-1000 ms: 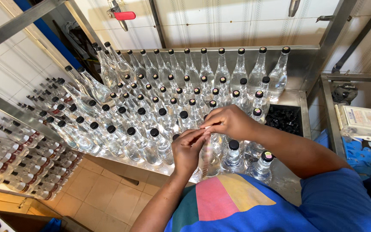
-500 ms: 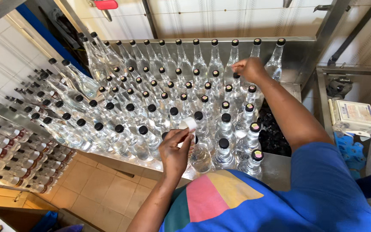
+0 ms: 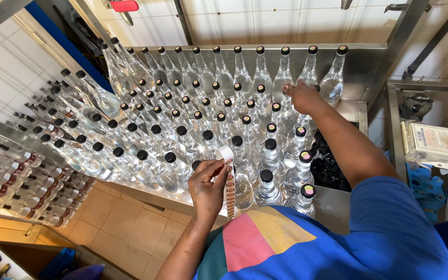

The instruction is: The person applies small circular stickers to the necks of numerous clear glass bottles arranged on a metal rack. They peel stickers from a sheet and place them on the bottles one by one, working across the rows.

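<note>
Many clear glass bottles with black caps stand in rows on a steel table. My left hand holds a white strip of small round stickers, with its rolled end above the near bottles. My right hand reaches to the far rows, its fingers closed over the top of a bottle there. A few caps on the right, such as one near cap, carry a round sticker.
A bin of loose black caps sits in the table at the right. A white box and blue items lie on a side stand. Labelled bottles fill a lower rack on the left. A red handle hangs above.
My right hand left the sticker strip and travelled to the back rows, then shifted down onto a bottle top. My left hand stayed near the front holding the strip.
</note>
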